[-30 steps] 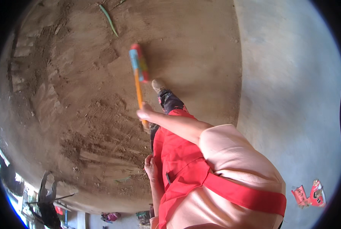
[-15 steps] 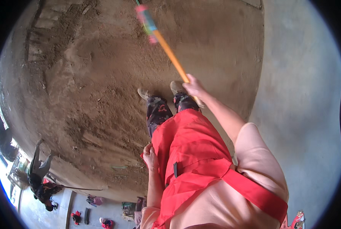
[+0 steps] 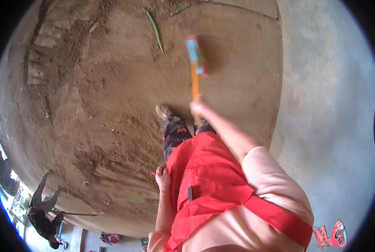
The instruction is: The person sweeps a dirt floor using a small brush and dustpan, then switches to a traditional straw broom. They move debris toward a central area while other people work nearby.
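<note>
The right grip is closed around the broom. Its blurry head is at 12 o'clock from there. The left grip is curled by the apron; I can't tell if it's empty. Sweep with short, soft pushes, head low. A green stalk lies at the head's 10 o'clock, loose dirt at the right grip's 8.

The broom has a straight orange handle and a blurred, bar-shaped head in light blue and red with some green. Head foremost, it stretches over the brown floor, nearer that floor's right edge than its left; contact is unclear.
</note>
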A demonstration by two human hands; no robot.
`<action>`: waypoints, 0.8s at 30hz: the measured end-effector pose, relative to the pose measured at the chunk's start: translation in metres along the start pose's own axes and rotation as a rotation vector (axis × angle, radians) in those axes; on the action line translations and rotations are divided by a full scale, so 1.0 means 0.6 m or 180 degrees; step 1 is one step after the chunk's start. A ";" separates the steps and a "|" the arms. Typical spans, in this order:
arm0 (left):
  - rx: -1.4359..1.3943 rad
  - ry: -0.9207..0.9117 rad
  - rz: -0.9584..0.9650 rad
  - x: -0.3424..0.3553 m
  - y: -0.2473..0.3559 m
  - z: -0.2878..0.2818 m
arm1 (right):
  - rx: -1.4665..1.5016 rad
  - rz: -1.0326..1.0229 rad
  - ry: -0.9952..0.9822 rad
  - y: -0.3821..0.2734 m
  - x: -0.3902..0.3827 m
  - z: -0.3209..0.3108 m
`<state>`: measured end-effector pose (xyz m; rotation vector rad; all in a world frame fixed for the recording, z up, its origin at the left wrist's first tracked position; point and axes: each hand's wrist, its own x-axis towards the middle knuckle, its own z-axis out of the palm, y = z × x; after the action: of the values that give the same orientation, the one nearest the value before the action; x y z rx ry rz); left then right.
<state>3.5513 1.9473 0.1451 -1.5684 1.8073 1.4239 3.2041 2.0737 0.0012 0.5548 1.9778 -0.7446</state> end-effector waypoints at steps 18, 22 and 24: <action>-0.0984 0.0115 -0.0304 0.095 0.028 -0.130 | -0.0498 -0.1118 -0.0033 -0.281 0.001 -0.052; -0.1078 0.0051 -0.0567 0.127 0.118 -0.097 | -0.0064 -0.0348 0.1039 -0.280 0.127 -0.236; -0.1382 0.0083 -0.0851 0.124 0.169 -0.078 | -0.0226 0.0128 0.1043 -0.330 0.171 -0.303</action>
<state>3.4530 1.8567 0.1521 -1.9546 1.2893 1.7429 2.9190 2.0667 0.0380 0.7073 2.2771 -0.5836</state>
